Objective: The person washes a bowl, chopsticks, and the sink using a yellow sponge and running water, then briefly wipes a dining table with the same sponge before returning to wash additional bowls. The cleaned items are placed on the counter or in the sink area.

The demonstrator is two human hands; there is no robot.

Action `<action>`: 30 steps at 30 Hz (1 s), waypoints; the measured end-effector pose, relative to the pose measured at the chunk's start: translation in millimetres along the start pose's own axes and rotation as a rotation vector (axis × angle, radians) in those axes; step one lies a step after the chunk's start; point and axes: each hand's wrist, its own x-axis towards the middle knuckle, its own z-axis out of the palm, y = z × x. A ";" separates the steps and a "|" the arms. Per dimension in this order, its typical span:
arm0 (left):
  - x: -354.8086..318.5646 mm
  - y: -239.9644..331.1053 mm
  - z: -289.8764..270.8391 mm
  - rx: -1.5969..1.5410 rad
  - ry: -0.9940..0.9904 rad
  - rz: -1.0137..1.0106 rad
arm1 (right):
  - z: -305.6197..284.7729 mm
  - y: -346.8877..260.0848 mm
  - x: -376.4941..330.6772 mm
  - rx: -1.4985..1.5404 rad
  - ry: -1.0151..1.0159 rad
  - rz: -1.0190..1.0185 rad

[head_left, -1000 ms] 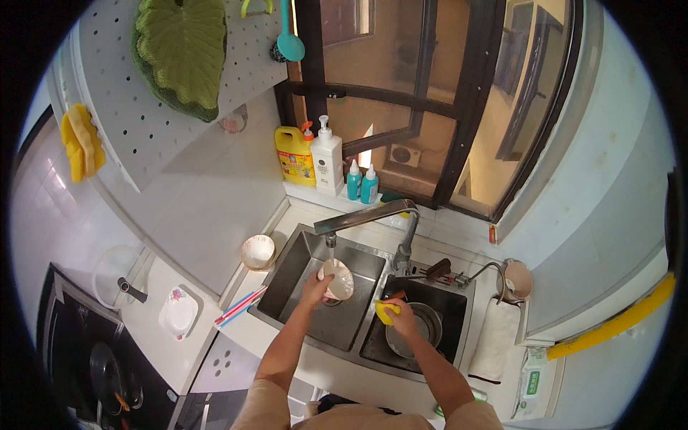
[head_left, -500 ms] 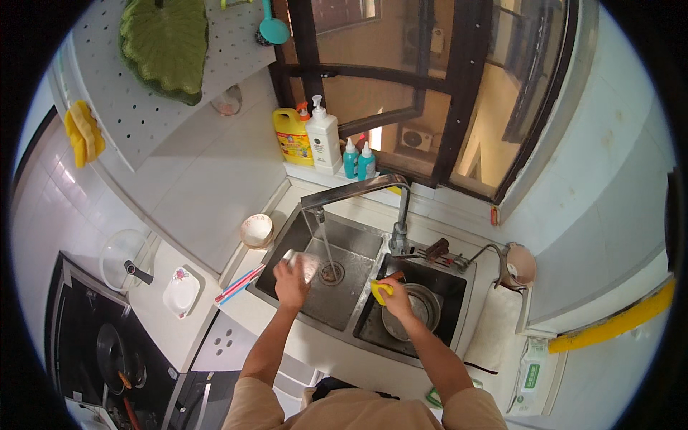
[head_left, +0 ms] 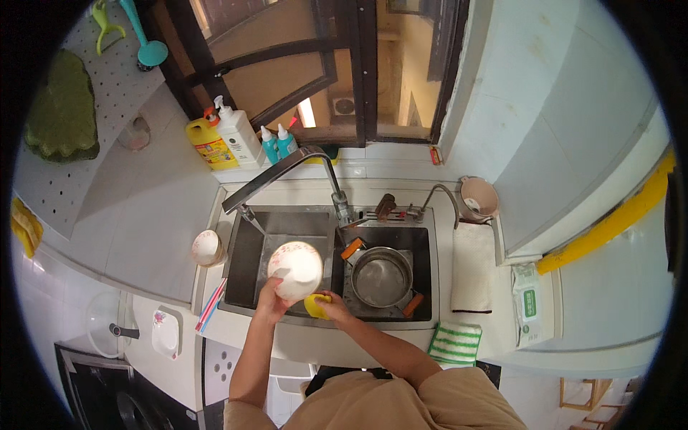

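My left hand [head_left: 270,301] grips a white bowl [head_left: 297,266] with a pinkish patterned rim and holds it over the left basin [head_left: 247,269] of the steel sink. A yellow sponge [head_left: 316,306] is in my right hand [head_left: 335,309], close beside the bowl's lower right edge. Behind the bowl, the square-necked faucet [head_left: 283,175] reaches over the left basin, with a thin stream at its spout. In the right basin stands a steel pot [head_left: 382,278] with orange-brown handles and what looks like water inside.
Patterned bowls [head_left: 206,248] stand left of the sink, near coloured sticks [head_left: 211,307] and a white dish [head_left: 165,333]. To the right lie a pale cloth [head_left: 473,269], a green-striped cloth [head_left: 456,342] and a wipes pack [head_left: 529,304]. Bottles [head_left: 239,133] line the windowsill.
The view has shifted right. My left hand has brought the bowl up, its round face now showing. My right hand has moved the sponge from the right basin to beside the bowl.
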 end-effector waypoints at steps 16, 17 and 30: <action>41.3 1.2 -74.5 0.559 -0.027 -0.159 | -22.2 -85.3 -25.7 0.300 0.312 -0.270; 37.2 0.4 -77.6 0.674 -0.027 -0.181 | -23.5 -89.1 -21.7 0.274 0.277 -0.294; 18.7 -131.1 -19.2 1.059 -0.526 -0.453 | -19.1 -116.9 -63.4 0.127 -0.041 -0.203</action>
